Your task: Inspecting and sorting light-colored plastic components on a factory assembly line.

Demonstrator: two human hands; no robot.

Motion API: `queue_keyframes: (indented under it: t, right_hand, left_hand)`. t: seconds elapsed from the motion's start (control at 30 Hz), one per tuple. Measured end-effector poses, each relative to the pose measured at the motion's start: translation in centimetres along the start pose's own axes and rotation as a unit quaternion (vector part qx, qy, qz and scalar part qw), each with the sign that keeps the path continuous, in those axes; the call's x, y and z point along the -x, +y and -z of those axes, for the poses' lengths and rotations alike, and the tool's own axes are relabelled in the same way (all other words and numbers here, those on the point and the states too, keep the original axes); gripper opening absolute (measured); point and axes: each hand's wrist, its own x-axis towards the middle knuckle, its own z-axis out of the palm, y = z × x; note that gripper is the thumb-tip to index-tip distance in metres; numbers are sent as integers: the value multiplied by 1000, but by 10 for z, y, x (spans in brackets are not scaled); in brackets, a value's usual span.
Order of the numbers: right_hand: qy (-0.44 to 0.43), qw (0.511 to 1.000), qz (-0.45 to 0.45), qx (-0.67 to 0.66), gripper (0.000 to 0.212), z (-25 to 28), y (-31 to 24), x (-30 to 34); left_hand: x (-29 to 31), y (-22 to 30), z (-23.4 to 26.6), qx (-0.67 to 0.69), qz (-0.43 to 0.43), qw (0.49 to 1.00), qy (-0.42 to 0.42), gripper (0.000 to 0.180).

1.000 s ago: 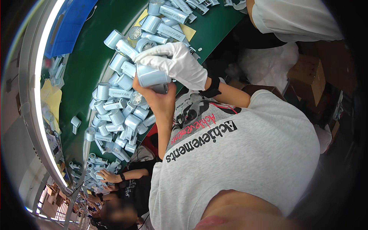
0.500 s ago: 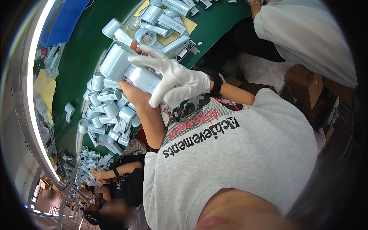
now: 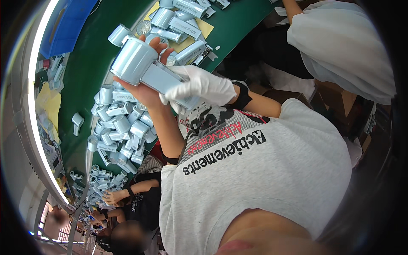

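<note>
A light-blue handheld fan point(image 3: 134, 61) with a round head and a straight handle is held up above the bench. My bare left hand point(image 3: 144, 94) supports its head from behind and below; some fingertips show beyond the far side. My right hand point(image 3: 204, 87), in a white glove, is closed round the lower handle, hiding part of it. Just beyond my hands, several similar fans point(image 3: 182, 27) lie on a yellow sheet point(image 3: 207, 29). A large heap of fan bodies point(image 3: 121, 123) lies left of my left forearm.
The green bench point(image 3: 80, 91) curves away to the left, with a lone fan point(image 3: 77, 122) on it. A blue bin point(image 3: 68, 27) stands at the far left. A co-worker's hand point(image 3: 114, 196) is at another heap; a white-sleeved person point(image 3: 340, 34) is at right.
My right hand has gone from spread fingers over the handle to a closed grip on it. The fan has turned slightly, and more of my left fingers show behind its head.
</note>
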Motion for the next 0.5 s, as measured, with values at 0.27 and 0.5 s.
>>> queue_keyframes:
  t: [0.27, 0.5]
  right_hand:
    - [83, 985, 144, 52, 42, -2, 2, -13]
    - [127, 971, 201, 1, 51, 54, -1, 11]
  left_hand:
    - [-5, -14, 6, -156, 92, 980, 87, 38]
    - [-25, 68, 55, -453, -120, 867, 170, 33]
